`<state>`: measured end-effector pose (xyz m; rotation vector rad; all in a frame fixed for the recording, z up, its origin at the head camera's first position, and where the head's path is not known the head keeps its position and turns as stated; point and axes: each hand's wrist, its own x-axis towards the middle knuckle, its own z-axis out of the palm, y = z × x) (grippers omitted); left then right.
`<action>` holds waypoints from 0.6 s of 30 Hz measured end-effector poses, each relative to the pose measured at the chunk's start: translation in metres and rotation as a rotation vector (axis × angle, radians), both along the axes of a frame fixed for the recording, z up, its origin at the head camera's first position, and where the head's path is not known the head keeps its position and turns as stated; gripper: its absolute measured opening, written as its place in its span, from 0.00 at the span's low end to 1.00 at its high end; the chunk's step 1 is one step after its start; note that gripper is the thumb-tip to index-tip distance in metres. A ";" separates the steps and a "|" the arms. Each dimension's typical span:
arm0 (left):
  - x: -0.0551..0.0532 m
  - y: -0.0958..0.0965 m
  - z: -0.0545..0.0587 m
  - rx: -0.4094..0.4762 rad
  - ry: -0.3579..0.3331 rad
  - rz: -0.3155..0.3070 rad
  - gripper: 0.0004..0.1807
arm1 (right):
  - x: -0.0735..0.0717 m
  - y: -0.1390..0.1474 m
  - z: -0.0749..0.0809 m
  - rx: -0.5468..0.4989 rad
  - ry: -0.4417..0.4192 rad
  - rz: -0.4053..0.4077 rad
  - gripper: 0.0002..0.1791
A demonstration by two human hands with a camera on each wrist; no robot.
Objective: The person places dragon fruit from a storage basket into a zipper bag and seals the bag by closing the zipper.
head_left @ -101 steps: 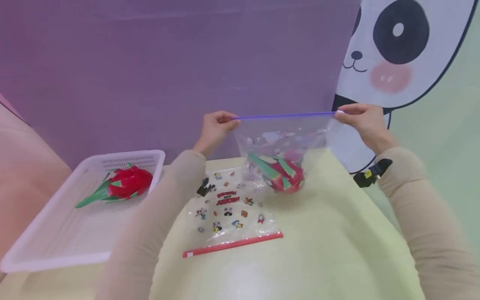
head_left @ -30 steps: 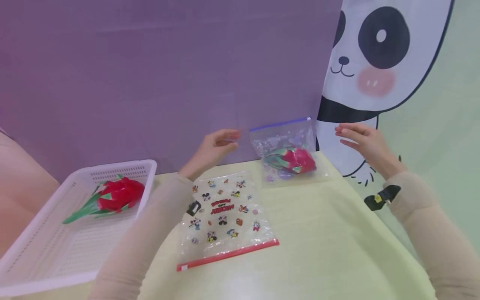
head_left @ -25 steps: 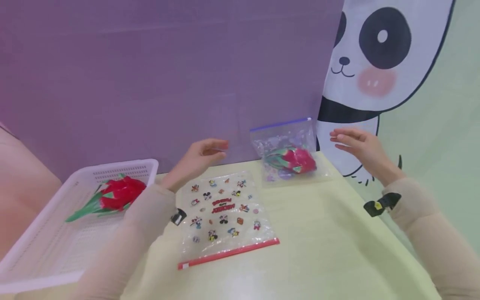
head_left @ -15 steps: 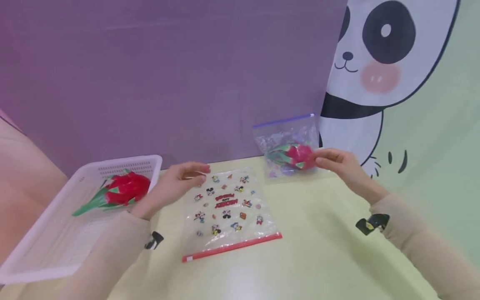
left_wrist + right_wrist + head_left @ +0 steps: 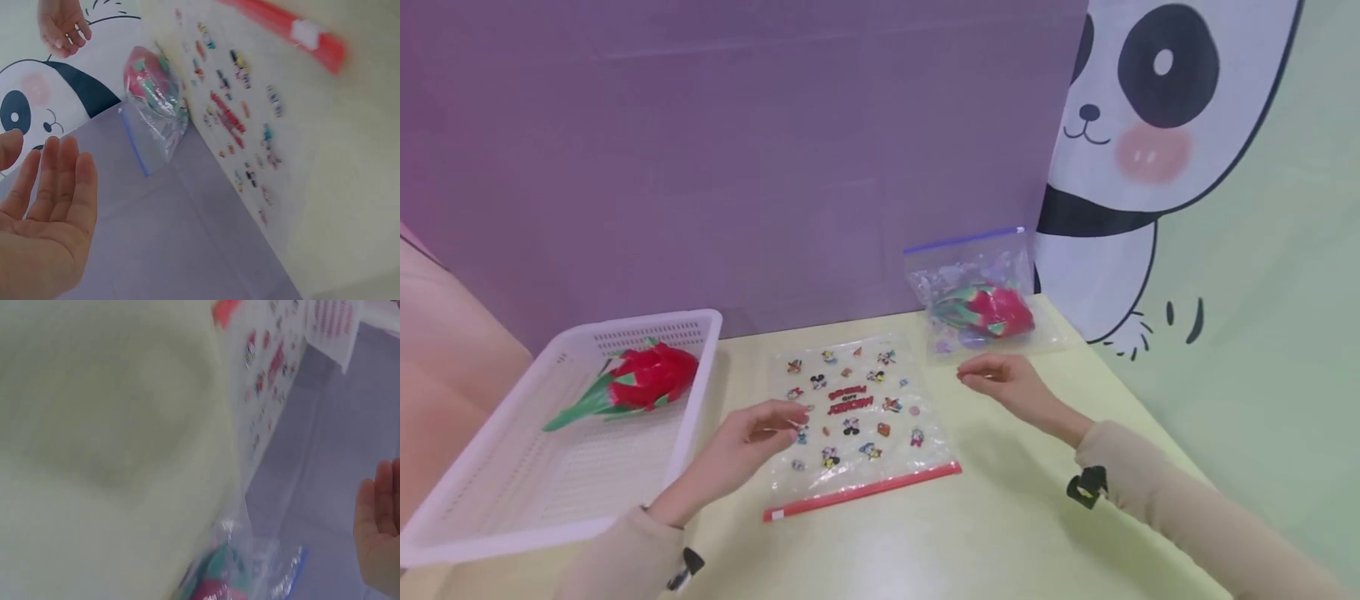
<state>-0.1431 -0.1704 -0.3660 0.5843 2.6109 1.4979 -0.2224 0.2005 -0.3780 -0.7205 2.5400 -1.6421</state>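
Note:
My left hand (image 5: 748, 442) hovers over the left side of a clear zip bag (image 5: 857, 417) printed with cartoon figures, its fingers loosely bent and holding nothing. That bag lies flat, its red slider strip (image 5: 865, 492) toward me. My right hand (image 5: 1011, 387), also holding nothing, is just right of the flat bag. Behind it a second clear zip bag (image 5: 943, 346) with a blue strip leans at the table's back edge, with a red and green dragon fruit (image 5: 1000, 310) inside. In the left wrist view the left hand (image 5: 56, 212) shows its palm and extended fingers.
On the left stands a white plastic basket (image 5: 572, 467) with another dragon fruit (image 5: 655, 377) in it. A purple cloth (image 5: 737, 167) hangs behind the pale yellow table (image 5: 1000, 517). A panda picture (image 5: 1150, 167) is on the wall at the right.
Both hands held the blue-strip bag up by its top corners, then let it go at the back. The right hand touched the bagged fruit, then both hands came down toward the red-strip bag.

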 end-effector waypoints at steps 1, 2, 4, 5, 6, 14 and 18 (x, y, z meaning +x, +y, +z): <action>0.003 -0.001 -0.004 -0.013 0.004 0.019 0.16 | 0.000 -0.005 -0.004 -0.006 0.001 0.006 0.14; 0.006 -0.002 -0.007 -0.028 0.012 0.038 0.16 | 0.001 -0.010 -0.008 -0.003 0.001 0.016 0.13; 0.011 -0.003 -0.013 -0.059 0.023 0.085 0.15 | 0.002 -0.019 -0.015 0.019 -0.013 0.043 0.13; 0.013 -0.003 -0.015 -0.075 0.030 0.104 0.14 | 0.003 -0.023 -0.019 0.038 -0.020 0.061 0.13; 0.015 -0.002 -0.017 -0.086 0.037 0.119 0.14 | 0.003 -0.027 -0.023 0.057 -0.031 0.085 0.13; 0.028 -0.004 -0.024 -0.225 0.036 0.127 0.13 | 0.008 -0.064 -0.040 0.232 -0.032 0.245 0.14; 0.030 -0.008 -0.027 -0.246 -0.018 0.139 0.14 | 0.013 -0.079 -0.048 0.317 -0.015 0.293 0.12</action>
